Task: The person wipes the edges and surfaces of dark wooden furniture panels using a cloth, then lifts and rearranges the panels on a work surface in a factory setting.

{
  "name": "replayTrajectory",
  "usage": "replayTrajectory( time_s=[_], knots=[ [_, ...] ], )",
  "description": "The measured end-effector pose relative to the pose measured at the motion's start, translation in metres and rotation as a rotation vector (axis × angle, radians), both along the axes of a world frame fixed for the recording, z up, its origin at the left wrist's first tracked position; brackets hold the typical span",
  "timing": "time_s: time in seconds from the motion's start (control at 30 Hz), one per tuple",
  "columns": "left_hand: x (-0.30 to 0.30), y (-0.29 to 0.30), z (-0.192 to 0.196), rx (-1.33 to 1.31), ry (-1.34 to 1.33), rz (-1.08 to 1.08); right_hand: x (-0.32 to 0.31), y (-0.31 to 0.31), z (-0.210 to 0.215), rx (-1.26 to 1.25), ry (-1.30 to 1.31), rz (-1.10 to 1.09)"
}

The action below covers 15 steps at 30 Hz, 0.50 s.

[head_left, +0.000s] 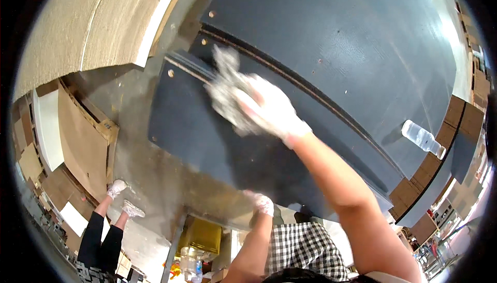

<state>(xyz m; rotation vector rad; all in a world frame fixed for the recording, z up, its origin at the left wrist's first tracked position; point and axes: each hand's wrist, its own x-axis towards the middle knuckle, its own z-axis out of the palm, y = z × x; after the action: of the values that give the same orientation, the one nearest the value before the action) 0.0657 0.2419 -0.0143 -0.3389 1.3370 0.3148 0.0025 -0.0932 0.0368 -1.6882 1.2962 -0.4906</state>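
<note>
My right hand [269, 108], in a white glove, reaches forward over a dark grey panel [181, 109]. A crumpled grey rag [225, 89] is bunched in its fingers, close to the panel's far left edge; hand and rag are smeared by motion. My left hand [262, 203], in a patterned white glove, is at the near edge of the same panel. Its fingers are too small and indistinct to tell whether they grip the edge. Beyond lie another dark strip [290, 84] and a larger dark panel [331, 29], with small round holes near their left ends.
A clear plastic bottle [423, 139] lies on the large panel at right. Stacked brown boards [103, 19] rise at upper left, with more boards [83, 138] below. Another person's legs [106, 231] show at lower left. A yellow container [203, 235] stands below the panels.
</note>
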Motion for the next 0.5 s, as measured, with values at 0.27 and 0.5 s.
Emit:
replayTrajectory(
  time_s=[0.27, 0.5],
  knots=[
    [-0.004, 0.027, -0.041, -0.086, -0.110, -0.011, 0.005, 0.001, 0.017, -0.079, 0.102, 0.011],
    [-0.012, 0.085, -0.099, -0.576, -0.341, -0.266, 0.067, -0.081, -0.020, 0.088, -0.166, 0.043]
  ],
)
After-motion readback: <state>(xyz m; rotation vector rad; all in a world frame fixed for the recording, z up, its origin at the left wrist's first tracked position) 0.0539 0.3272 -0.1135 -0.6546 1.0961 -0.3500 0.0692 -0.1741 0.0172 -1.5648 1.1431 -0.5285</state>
